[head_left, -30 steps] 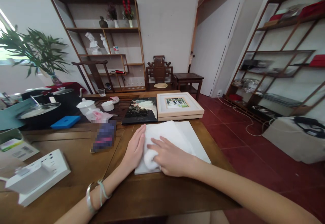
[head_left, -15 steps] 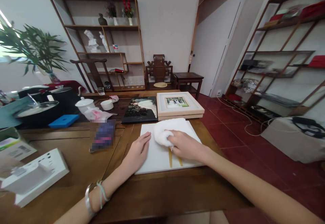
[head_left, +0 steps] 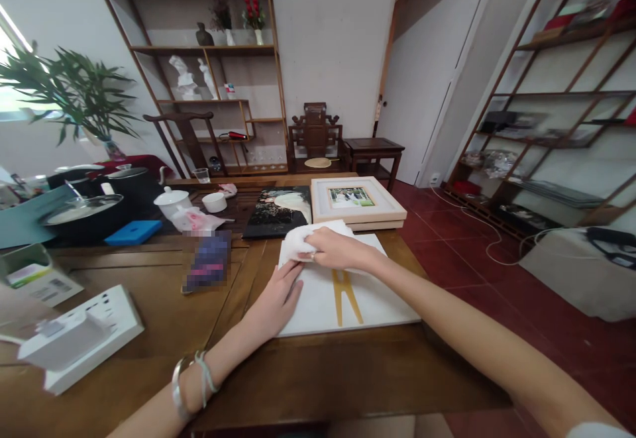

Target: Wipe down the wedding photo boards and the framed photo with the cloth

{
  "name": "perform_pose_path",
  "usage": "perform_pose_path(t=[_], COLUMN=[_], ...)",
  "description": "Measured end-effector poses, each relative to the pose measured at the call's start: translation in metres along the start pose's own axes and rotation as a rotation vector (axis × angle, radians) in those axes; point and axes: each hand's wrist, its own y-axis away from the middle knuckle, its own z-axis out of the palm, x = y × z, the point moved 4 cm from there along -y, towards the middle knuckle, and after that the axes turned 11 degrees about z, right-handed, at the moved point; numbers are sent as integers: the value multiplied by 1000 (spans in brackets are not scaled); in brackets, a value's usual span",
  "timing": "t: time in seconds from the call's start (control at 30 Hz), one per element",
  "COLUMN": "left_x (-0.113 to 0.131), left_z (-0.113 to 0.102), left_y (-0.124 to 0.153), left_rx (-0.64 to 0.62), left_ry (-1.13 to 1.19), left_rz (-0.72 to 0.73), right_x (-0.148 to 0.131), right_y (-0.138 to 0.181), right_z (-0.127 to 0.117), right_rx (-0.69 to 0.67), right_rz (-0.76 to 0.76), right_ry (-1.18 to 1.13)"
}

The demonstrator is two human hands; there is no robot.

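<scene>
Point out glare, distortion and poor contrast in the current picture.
Head view: the window glares at upper left; head view: the shelving at right leans, likely wide-angle distortion; head view: the white cloth nearly blends into the white board.

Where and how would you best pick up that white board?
Probably mid near edge, coming from the person's side: the white board lies flat, its thin edge uncovered there, while the white cloth covers the far-left corner and the left hand lies over the left edge.
</scene>
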Motion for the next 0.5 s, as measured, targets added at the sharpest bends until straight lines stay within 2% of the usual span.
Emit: perform_pose_path(t=[0.23, 0.33, 0.43, 0.5], left_x=[-3, -2, -4, -6], left_z=[3, 2, 2, 4], left_y=[2, 2, 2, 3], left_rx=[-30, -26, -19, -18], left_ry=[-5, -9, -12, -9], left_rz=[-37, -41, -44, -41], right_x=[47, 64, 66, 55], right_y=[64, 87, 109, 125], right_z=[-18, -18, -7, 3], right_rx=[36, 50, 55, 65], right_rz=[133, 196, 210, 169], right_ry=[44, 64, 80, 111])
